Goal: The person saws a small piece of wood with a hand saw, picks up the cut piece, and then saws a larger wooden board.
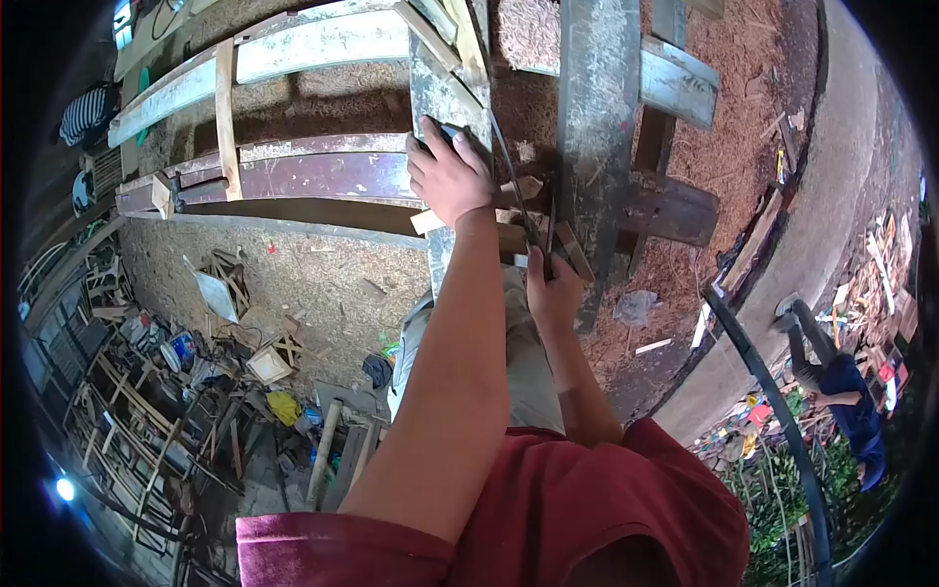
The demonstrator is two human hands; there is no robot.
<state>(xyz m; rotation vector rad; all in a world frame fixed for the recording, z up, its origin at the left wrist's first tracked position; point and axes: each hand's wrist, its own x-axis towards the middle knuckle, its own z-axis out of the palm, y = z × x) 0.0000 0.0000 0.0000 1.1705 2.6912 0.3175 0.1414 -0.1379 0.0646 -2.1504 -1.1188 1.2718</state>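
My left hand point(448, 174) rests on the worn, paint-flecked plank point(428, 93), fingers bent over it and thumb apart. A small dark object point(450, 132) shows between the thumb and fingers; its kind is not clear. My right hand point(555, 286) is closed around the lower end of a long thin dark tool point(511, 168). This tool slants up and left to the plank's right edge, beside my left hand. I cannot make out whether it is a saw or another blade. Short wood pieces point(430, 221) lie near my left wrist.
A wide second plank point(599, 127) stands to the right. Long painted rails point(323, 176) run left, with a clamp point(176, 194) on one. Sawdust covers the ground point(323, 274). Scrap wood frames point(147, 430) pile up at lower left. Another person point(851, 396) is at far right.
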